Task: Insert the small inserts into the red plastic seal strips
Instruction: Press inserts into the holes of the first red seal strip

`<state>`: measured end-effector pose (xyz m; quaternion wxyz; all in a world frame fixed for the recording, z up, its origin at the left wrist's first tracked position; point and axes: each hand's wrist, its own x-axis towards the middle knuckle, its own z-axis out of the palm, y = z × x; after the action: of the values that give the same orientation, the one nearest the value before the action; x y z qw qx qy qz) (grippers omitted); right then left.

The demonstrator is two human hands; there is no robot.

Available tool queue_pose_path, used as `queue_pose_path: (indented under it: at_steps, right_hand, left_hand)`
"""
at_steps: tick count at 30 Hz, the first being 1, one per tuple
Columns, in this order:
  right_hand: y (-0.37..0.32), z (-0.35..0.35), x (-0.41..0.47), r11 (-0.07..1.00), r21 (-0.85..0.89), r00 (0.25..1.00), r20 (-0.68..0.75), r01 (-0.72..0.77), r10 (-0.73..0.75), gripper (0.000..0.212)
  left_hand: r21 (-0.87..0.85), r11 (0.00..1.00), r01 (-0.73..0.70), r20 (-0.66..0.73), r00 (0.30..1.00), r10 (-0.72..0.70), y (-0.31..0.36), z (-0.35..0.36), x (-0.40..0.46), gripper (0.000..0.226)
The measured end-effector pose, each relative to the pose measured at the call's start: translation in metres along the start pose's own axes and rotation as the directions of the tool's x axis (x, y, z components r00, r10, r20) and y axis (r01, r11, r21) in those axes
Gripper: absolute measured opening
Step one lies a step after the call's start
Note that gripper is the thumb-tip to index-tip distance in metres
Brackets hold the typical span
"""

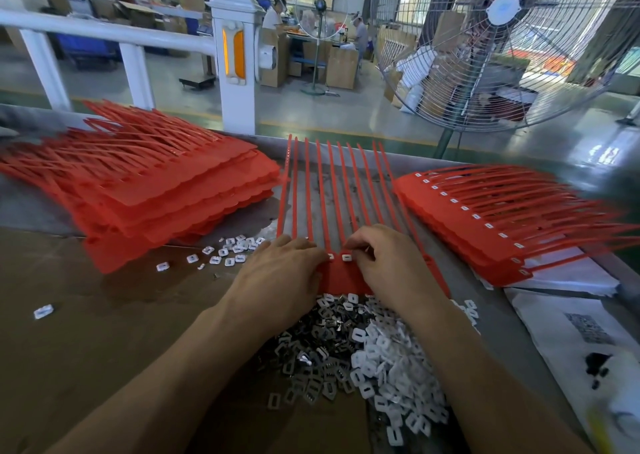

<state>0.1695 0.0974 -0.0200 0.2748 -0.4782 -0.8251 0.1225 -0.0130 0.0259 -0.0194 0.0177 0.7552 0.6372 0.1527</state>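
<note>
A person's right hand pinches a white insert onto the red seal strip sheet; strips run lengthwise away from it. The left hand presses flat just alongside.

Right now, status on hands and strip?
Left hand flat on red strip sheet. Right hand pinching at insert. Nothing in the way.

Red seal strip sheet lying flat, tails pointing away, two white inserts seated, loose inserts heaped nearer
</note>
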Motion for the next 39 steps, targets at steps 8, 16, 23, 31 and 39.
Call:
queue_pose_path:
  at_steps: [8,16,23,31,39]
  right_hand:
    - [0.006,-0.003,-0.003,0.999,-0.042,1.000,0.007,0.020,-0.019,0.011]
    - [-0.001,-0.007,-0.007,0.987,-0.134,0.994,0.073,0.086,-0.077,0.021]
    - [-0.013,-0.008,-0.016,0.927,-0.358,0.987,0.146,0.114,-0.065,0.035]
    - [-0.019,-0.008,-0.015,0.908,-0.409,0.982,0.187,0.090,-0.013,0.038]
    - [0.003,-0.036,-0.012,0.995,-0.095,0.912,0.409,0.028,0.013,0.040]
  left_hand:
    - [-0.010,1.000,-0.001,0.002,1.000,0.001,-0.001,-0.001,0.000,0.034]
    - [-0.015,1.000,0.003,0.010,1.000,-0.003,0.001,-0.003,-0.002,0.038]
    - [-0.006,1.000,0.003,0.021,1.000,-0.003,0.001,-0.003,-0.002,0.041]
    - [-0.014,1.000,0.001,0.016,1.000,-0.001,0.000,-0.001,-0.001,0.039]
    - [0.047,0.999,-0.014,0.057,0.998,0.011,0.003,-0.003,0.000,0.050]
